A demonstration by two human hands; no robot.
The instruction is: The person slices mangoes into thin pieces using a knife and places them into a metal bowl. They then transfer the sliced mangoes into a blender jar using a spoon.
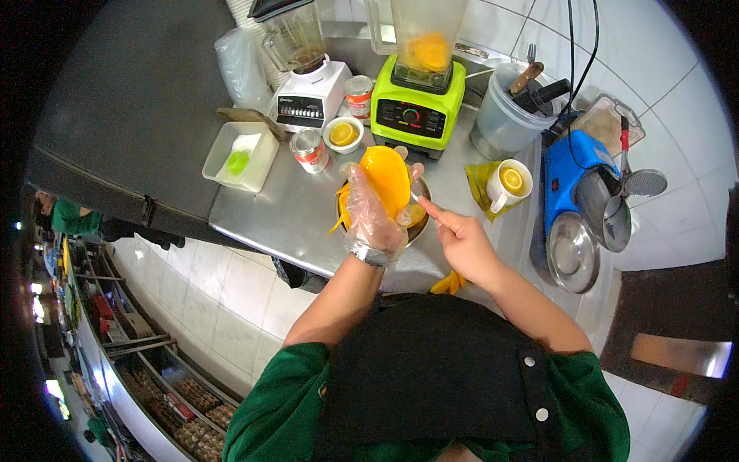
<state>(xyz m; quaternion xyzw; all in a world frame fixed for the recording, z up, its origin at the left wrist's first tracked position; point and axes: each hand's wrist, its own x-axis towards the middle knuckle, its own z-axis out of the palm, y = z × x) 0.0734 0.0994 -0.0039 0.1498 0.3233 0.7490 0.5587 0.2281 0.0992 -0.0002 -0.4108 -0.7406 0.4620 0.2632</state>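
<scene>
My left hand [369, 216], in a clear plastic glove, grips a peeled yellow mango [385, 176]. My bare right hand [462, 237] closes around a knife [414, 197], index finger stretched forward. Only a sliver of its metal blade shows beside the mango; the handle is hidden in my fist. Beneath both hands is a round metal bowl [426, 222], largely covered by my left hand. Strips of mango peel [342, 211] hang over its left rim. More yellow peel [448, 283] lies at the counter's front edge, below my right wrist.
Behind the mango stand a lime-green blender [418, 110] with orange pieces in its jug and a white blender [312, 95]. Cans [310, 151], a lemon bowl [344, 135] and a plastic tub [242, 156] sit left. A mug [509, 186], bucket [508, 115] and blue appliance [568, 179] stand right.
</scene>
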